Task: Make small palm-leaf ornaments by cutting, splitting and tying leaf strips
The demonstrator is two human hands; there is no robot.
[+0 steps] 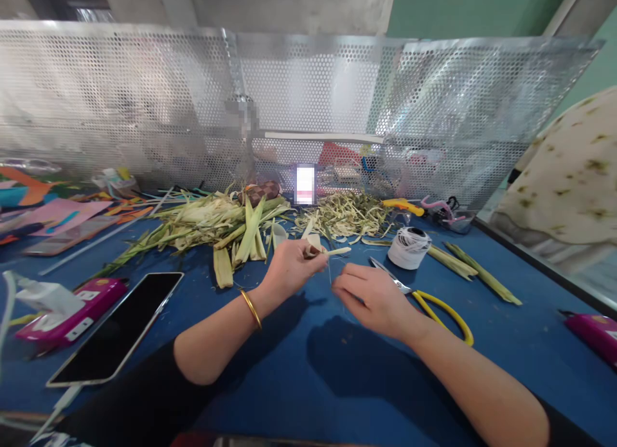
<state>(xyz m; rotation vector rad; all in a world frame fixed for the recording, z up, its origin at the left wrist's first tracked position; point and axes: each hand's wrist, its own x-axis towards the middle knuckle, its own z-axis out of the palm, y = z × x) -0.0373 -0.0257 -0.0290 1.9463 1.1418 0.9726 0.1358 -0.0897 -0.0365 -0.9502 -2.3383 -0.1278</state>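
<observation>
My left hand (289,268), with a gold bangle at its wrist, is closed around a small pale piece of dried husk (341,251) whose tip points right. From that piece a thin white thread (330,270) runs down to my right hand (369,297), which pinches it between thumb and fingers. Just right of my right hand lie scissors (446,307) with yellow handles. Behind them stands a spool of white thread (409,248). Long green-and-cream husk strips (248,235) lie beyond my left hand.
A heap of shredded husk (351,212) lies before the perforated metal screen (308,81). On the left are a phone (118,331) with a cable and a magenta power strip (103,296). Two husk strips (484,273) lie at the right, near a second magenta object (592,334).
</observation>
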